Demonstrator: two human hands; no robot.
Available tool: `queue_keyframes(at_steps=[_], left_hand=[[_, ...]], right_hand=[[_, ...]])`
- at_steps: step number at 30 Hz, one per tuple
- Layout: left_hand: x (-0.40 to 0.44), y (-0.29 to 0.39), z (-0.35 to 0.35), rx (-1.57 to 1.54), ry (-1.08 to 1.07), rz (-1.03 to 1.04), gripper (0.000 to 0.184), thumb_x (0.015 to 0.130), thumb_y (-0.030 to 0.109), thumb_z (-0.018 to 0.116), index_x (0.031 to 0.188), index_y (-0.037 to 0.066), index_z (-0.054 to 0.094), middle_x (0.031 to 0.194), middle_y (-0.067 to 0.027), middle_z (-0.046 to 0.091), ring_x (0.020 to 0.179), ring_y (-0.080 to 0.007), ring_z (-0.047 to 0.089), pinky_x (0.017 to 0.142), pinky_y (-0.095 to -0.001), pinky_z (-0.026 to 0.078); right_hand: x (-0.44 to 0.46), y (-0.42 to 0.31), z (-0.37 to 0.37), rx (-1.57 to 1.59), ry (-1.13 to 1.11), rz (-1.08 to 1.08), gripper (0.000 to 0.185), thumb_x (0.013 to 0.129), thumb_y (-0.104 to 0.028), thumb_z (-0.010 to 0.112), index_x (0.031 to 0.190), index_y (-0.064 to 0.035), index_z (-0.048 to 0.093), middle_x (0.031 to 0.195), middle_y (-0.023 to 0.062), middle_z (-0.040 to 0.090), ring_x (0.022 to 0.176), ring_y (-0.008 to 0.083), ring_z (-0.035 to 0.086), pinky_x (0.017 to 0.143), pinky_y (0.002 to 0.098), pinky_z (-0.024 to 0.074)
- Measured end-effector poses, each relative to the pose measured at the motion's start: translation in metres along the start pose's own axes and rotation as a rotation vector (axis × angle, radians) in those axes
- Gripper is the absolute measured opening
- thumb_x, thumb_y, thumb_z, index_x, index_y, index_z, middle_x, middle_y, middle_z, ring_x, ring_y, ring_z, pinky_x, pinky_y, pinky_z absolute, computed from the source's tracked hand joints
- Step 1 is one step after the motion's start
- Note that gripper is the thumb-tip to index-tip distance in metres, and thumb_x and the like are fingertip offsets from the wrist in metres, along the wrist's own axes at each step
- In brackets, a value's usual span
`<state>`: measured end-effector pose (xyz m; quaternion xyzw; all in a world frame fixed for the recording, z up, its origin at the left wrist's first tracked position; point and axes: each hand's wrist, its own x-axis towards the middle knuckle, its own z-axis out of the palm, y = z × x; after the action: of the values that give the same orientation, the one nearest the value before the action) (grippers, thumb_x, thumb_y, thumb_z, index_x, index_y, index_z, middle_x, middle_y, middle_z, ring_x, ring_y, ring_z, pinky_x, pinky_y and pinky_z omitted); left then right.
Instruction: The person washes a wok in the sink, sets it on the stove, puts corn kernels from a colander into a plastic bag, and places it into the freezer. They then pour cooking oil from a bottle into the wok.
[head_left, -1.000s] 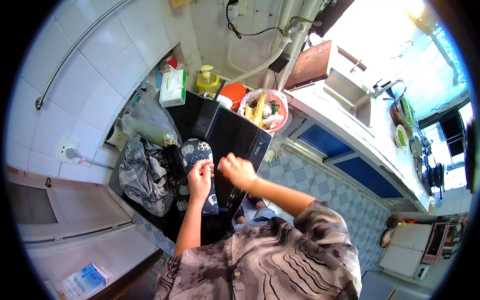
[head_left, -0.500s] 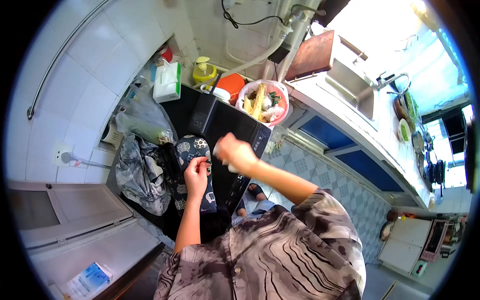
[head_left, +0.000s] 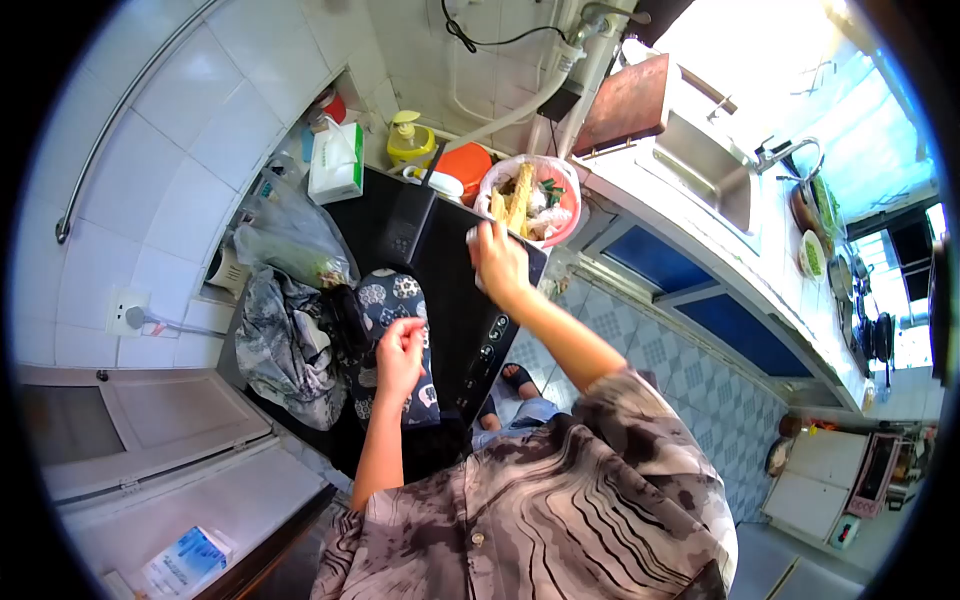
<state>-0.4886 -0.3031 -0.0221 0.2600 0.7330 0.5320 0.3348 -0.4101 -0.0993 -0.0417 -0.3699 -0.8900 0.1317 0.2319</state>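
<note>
My right hand (head_left: 503,262) is closed around a whitish wad (head_left: 474,243), tissue or cloth, I cannot tell which. It bears on the black glossy appliance top (head_left: 450,268), near the edge beside the waste bin. My left hand (head_left: 401,358) is curled with its fingertips pinched, over a dark cloth item with a white flower pattern (head_left: 388,292). Whatever those fingers hold, if anything, is hidden. Left of it lies a crumpled grey patterned cloth (head_left: 285,350). A black box-shaped object (head_left: 405,228) stands on the far part of the black top.
A pink bin (head_left: 567,205) with a liner holds peels and scraps. A tissue pack (head_left: 336,165), a yellow pump bottle (head_left: 408,140) and plastic bags (head_left: 285,235) sit along the wall. To the right runs a counter with a sink (head_left: 700,170).
My right hand has moved up and right across the black top, towards the bin, with the whitish wad. My left hand has shifted slightly right and down, staying above the patterned cloth item.
</note>
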Motion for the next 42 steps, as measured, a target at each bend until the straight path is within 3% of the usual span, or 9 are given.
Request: queue_keyframes(at_steps=[8, 14, 22, 25, 26, 32, 35, 39, 42], left_hand=[[-0.006, 0.001, -0.005, -0.275, -0.084, -0.205, 0.018, 0.087, 0.007, 0.047, 0.102, 0.000, 0.054, 0.084, -0.0064, 0.056, 0.054, -0.0061, 0.051, 0.044, -0.0213, 0.049], [0.013, -0.007, 0.001, -0.069, 0.165, 0.001, 0.007, 0.084, 0.004, 0.051, 0.090, 0.000, 0.054, 0.070, -0.0041, 0.055, 0.051, -0.0079, 0.055, 0.044, -0.0202, 0.047], [0.012, -0.010, 0.006, 0.094, 0.281, 0.163, 0.005, 0.077, 0.001, 0.056, 0.082, 0.001, 0.057, 0.065, -0.0047, 0.058, 0.051, -0.0114, 0.054, 0.048, -0.0241, 0.045], [0.014, -0.014, 0.007, 0.158, 0.280, 0.200, 0.005, 0.077, 0.001, 0.056, 0.082, 0.001, 0.058, 0.064, -0.0041, 0.057, 0.051, -0.0110, 0.054, 0.047, -0.0240, 0.043], [0.014, -0.015, 0.006, 0.137, 0.271, 0.177, 0.005, 0.077, 0.001, 0.056, 0.082, 0.002, 0.058, 0.063, -0.0038, 0.057, 0.049, -0.0106, 0.053, 0.047, -0.0238, 0.042], [0.011, -0.011, 0.005, 0.009, 0.233, 0.110, 0.005, 0.080, -0.001, 0.053, 0.083, 0.000, 0.057, 0.064, -0.0022, 0.057, 0.049, -0.0081, 0.054, 0.046, -0.0214, 0.043], [0.012, -0.012, 0.005, 0.026, 0.232, 0.110, 0.005, 0.080, 0.000, 0.053, 0.083, -0.001, 0.057, 0.065, -0.0020, 0.057, 0.049, -0.0079, 0.053, 0.046, -0.0211, 0.043], [0.011, -0.011, 0.004, 0.030, 0.225, 0.126, 0.005, 0.080, 0.000, 0.053, 0.083, 0.000, 0.057, 0.064, -0.0020, 0.057, 0.049, -0.0075, 0.053, 0.045, -0.0205, 0.042], [0.013, -0.015, 0.003, 0.044, 0.216, 0.136, 0.005, 0.082, 0.002, 0.052, 0.083, 0.000, 0.057, 0.066, -0.0009, 0.056, 0.048, -0.0054, 0.051, 0.042, -0.0189, 0.041]], right_hand=[[-0.048, -0.039, 0.004, 0.110, -0.110, -0.455, 0.020, 0.071, -0.020, 0.060, 0.079, -0.0078, 0.047, 0.076, 0.0083, 0.046, 0.058, 0.0208, 0.057, 0.046, 0.0325, 0.0470], [0.051, 0.001, 0.025, -0.044, 0.111, -0.148, 0.022, 0.077, -0.022, 0.058, 0.086, -0.0049, 0.047, 0.083, 0.0115, 0.050, 0.062, 0.0278, 0.060, 0.052, 0.0388, 0.0490], [-0.032, 0.043, 0.000, -0.111, 0.169, 0.089, 0.020, 0.077, -0.018, 0.058, 0.088, -0.0055, 0.045, 0.087, 0.0136, 0.050, 0.056, 0.0293, 0.058, 0.047, 0.0408, 0.0478], [-0.085, -0.006, -0.024, 0.232, -0.119, -0.046, 0.021, 0.072, -0.016, 0.061, 0.086, -0.0092, 0.046, 0.083, 0.0112, 0.048, 0.058, 0.0251, 0.059, 0.046, 0.0361, 0.0482], [-0.099, -0.032, -0.029, 0.067, -0.167, -0.172, 0.019, 0.071, -0.016, 0.060, 0.084, -0.0095, 0.047, 0.082, 0.0090, 0.049, 0.060, 0.0232, 0.059, 0.047, 0.0331, 0.0490], [-0.099, -0.037, -0.012, 0.243, -0.177, -0.501, 0.020, 0.071, -0.020, 0.060, 0.081, -0.0083, 0.047, 0.077, 0.0075, 0.046, 0.058, 0.0211, 0.056, 0.049, 0.0345, 0.0488], [-0.029, 0.021, -0.017, 0.076, -0.133, -0.111, 0.026, 0.069, -0.014, 0.062, 0.089, -0.0084, 0.047, 0.086, 0.0115, 0.048, 0.063, 0.0272, 0.059, 0.050, 0.0385, 0.0481], [0.038, 0.104, -0.008, -0.237, 0.054, 0.033, 0.021, 0.076, -0.014, 0.058, 0.091, -0.0058, 0.047, 0.089, 0.0150, 0.052, 0.066, 0.0335, 0.059, 0.055, 0.0407, 0.0478], [0.046, 0.097, -0.040, 0.022, 0.321, 0.183, 0.017, 0.077, -0.015, 0.057, 0.091, -0.0070, 0.050, 0.088, 0.0146, 0.056, 0.069, 0.0346, 0.059, 0.058, 0.0418, 0.0472]])
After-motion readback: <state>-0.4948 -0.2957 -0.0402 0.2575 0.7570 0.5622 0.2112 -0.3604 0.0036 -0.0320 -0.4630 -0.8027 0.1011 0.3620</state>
